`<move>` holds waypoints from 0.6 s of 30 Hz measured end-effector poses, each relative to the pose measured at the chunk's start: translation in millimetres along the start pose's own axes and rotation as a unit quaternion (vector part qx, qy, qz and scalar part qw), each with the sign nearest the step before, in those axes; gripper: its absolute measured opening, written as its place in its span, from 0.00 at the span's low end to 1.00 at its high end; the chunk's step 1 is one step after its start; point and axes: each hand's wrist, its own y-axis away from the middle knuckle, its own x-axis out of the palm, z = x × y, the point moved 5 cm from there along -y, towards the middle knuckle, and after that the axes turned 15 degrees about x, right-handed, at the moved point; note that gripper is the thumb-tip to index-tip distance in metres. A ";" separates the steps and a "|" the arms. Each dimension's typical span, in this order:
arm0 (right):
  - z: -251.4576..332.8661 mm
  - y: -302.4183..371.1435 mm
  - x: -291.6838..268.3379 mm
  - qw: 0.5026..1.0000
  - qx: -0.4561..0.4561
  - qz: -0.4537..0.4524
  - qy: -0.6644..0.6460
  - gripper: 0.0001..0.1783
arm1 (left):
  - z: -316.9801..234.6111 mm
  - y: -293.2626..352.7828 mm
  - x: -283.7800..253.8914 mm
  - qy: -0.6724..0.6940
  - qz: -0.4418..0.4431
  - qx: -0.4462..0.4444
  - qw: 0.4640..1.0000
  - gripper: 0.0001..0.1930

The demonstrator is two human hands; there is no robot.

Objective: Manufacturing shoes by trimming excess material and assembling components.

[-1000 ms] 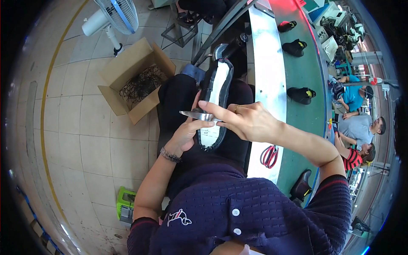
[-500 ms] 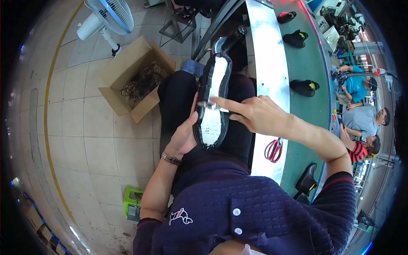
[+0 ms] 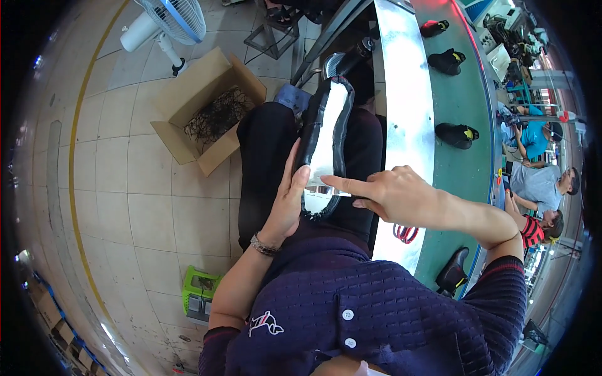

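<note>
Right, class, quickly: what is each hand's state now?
Left hand: holding the upturned shoe by its side.
Right hand: holding a metal tool, index finger extended.

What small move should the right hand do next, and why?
Perhaps slide the metal tool toward the near end of the shoe: the right hand holds it across the white underside, white shows beyond it, and the left hand grips the shoe.

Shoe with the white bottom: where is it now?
The shoe is near the head view's centre, between the left hand and right hand, left of the metal ledge.
</note>
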 end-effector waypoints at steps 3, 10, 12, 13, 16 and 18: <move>21.2 11.1 -21.5 0.997 -0.038 -0.069 -0.011 0.41 | -0.7 1.8 -1.0 -0.075 -0.004 0.036 0.996 0.33; 18.1 -15.8 18.9 0.987 -0.033 -0.117 0.106 0.44 | 25.2 21.3 -24.8 -0.083 0.093 -0.144 0.982 0.37; 40.6 5.3 16.9 0.976 -0.100 -0.167 0.096 0.42 | 14.1 21.1 -17.4 -0.073 0.092 -0.179 0.977 0.30; 50.7 15.3 17.9 0.967 -0.154 -0.186 0.078 0.42 | 9.4 19.2 -11.5 -0.061 0.094 -0.209 0.971 0.23; 32.9 -4.4 32.3 0.980 -0.095 -0.158 0.070 0.43 | 4.8 17.7 -7.8 -0.072 0.082 -0.151 0.983 0.18; 19.1 -12.4 32.1 0.987 -0.014 -0.109 0.117 0.42 | 4.3 17.6 -11.4 -0.130 0.097 -0.149 0.976 0.19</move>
